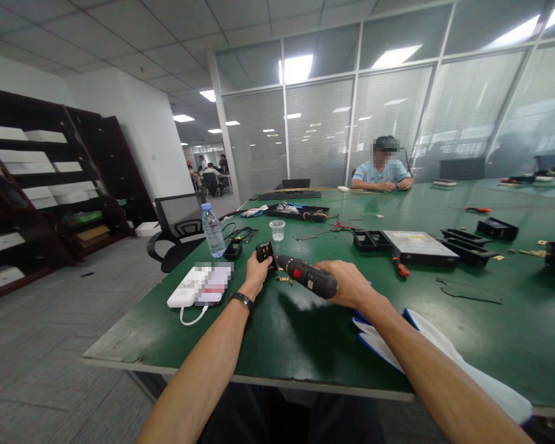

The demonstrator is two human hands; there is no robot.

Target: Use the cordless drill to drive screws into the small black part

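Note:
My right hand (349, 282) is wrapped round a black electric screwdriver (308, 275) with a red switch, its tip pointing left. My left hand (258, 271), a watch on its wrist, grips a small black part (264, 252) that stands on the green table (305, 333) right at the screwdriver's tip. A few small brass pieces (284, 279) lie on the table between the two hands.
A white power bank with a phone (198, 287) lies left of my hands; a water bottle (213, 230) and a plastic cup (277, 230) stand behind. Black trays, a flat drive-like unit (414, 243), pliers and wires are scattered right. White gloves (444, 351) lie under my right forearm. A person sits at the far end.

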